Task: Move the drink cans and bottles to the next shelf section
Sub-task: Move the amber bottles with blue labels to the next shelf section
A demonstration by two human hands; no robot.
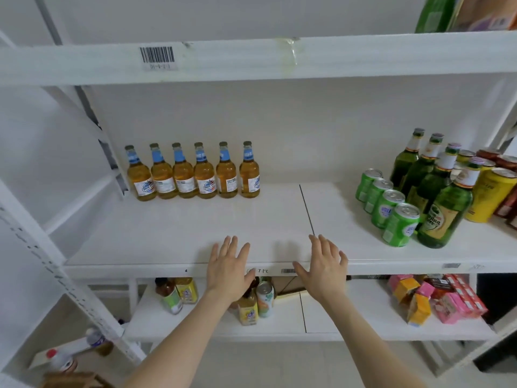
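Several amber bottles with blue neck labels (193, 170) stand in a row at the back left of the middle white shelf (173, 233). On the shelf's right section stand several green cans (391, 208), green glass bottles (444, 217), yellow cans (489, 191) and dark red cans (507, 163). A dark seam (307, 208) divides the two sections. My left hand (228, 268) and my right hand (326, 266) hover at the shelf's front edge with fingers spread, holding nothing.
The lower shelf carries small bottles and a can (251, 298) under my hands, plus pink and orange cartons (436, 298) on the right. Green and orange packs (458, 12) sit on the top shelf. White uprights (56, 275) frame the left side.
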